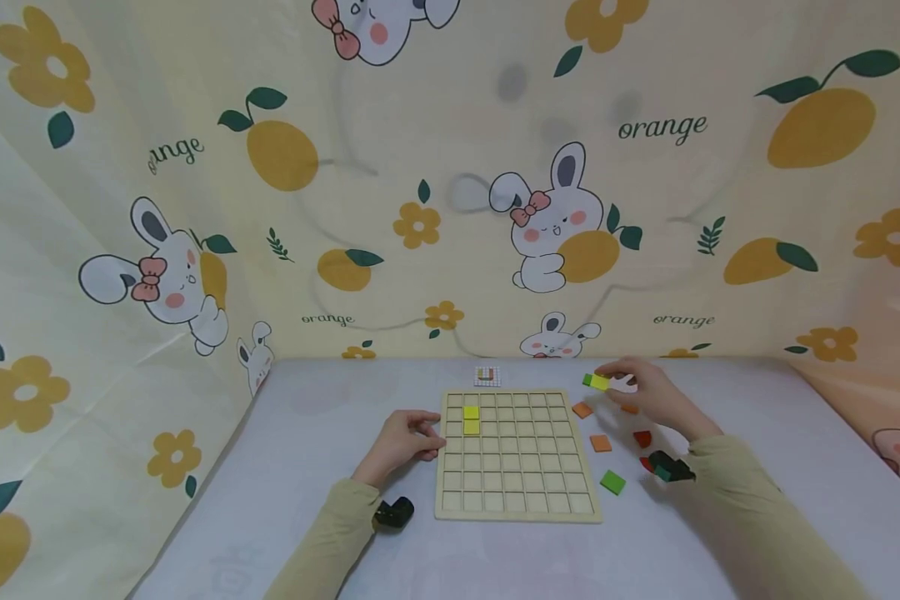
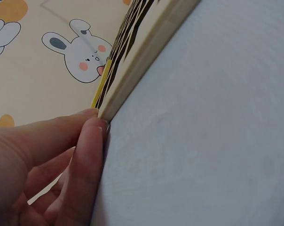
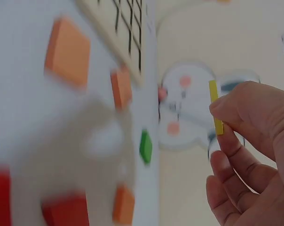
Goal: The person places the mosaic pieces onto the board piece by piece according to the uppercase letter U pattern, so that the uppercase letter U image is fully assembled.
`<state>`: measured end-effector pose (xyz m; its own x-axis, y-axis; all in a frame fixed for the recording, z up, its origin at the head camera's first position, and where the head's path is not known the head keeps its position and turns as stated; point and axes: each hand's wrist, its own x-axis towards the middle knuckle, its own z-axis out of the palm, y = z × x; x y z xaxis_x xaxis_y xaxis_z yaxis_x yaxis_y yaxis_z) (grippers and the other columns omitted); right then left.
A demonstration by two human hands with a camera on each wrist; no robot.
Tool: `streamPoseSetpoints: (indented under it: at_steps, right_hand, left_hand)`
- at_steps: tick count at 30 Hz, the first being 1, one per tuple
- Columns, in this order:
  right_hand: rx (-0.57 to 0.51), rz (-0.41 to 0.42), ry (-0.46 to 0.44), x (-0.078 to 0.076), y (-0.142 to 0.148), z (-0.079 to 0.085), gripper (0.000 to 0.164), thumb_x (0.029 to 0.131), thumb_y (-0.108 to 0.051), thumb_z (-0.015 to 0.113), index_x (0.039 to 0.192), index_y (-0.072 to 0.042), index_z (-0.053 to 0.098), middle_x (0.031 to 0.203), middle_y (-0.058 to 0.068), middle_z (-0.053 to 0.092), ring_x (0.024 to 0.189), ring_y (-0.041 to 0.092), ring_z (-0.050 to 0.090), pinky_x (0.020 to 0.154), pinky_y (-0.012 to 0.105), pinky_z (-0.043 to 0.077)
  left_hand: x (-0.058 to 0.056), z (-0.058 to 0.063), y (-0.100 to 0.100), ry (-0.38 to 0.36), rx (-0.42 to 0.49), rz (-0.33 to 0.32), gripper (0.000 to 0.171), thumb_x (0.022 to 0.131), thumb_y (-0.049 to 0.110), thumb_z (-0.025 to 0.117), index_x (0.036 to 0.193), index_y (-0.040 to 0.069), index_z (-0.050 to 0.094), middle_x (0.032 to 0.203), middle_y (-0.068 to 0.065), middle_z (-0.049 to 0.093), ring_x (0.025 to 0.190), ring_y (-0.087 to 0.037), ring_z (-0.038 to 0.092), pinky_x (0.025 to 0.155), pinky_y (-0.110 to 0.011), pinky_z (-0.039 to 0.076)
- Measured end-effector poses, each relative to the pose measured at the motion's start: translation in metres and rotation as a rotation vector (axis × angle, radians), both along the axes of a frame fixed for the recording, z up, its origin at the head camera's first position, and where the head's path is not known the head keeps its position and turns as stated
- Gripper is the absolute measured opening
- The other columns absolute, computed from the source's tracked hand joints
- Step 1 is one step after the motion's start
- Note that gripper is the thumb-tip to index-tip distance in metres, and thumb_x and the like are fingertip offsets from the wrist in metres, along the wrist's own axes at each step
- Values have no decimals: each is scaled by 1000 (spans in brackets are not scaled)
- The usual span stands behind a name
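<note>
In the head view, my left hand rests beside a pale wooden grid board, thumb and fingertips touching its left edge. The left wrist view shows these fingers against the board's rim. Two yellow square tiles sit one above the other in cells near the board's upper left. Beyond the board's far right corner, my right hand pinches another yellow tile between thumb and fingertip, raised over the table. A green tile lies partly behind it in the head view.
Orange tiles, red tiles and a green tile lie scattered right of the board. A small pattern card is behind the board. A patterned cloth hangs at the table's back and sides.
</note>
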<state>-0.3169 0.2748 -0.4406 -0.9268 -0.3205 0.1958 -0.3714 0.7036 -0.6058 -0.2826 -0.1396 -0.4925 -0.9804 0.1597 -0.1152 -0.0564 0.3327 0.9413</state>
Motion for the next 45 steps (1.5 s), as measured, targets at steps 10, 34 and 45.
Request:
streamPoseSetpoints:
  at_steps: [10,34,45]
  right_hand:
    - [-80,208,33,7,-63,-8,29,86,-1,67,115,-4,66,109,5,61,99,31,53,83,46,46]
    - [-127,495,-106,22,-171,-28,28,85,2,67,112,-4,67,106,4,61,99,24,57,88,41,52]
    - [-63,486,-126,21,-178,-32,25,87,1,66,111,-6,68,104,4,60,92,19,54,82,31,50]
  left_hand:
    - [1,1,0,-9,9,-8,48,79,1,76,123,-2,60,86,-11,62,63,-15,64,60,-29,58]
    - [1,3,-1,-3,-3,-14,46,79,2,76,123,-2,61,85,-11,62,62,-15,64,60,-28,58]
    - [0,1,-1,0,-5,-11,47,79,1,76,124,-2,60,85,-11,62,62,-15,64,59,-28,58]
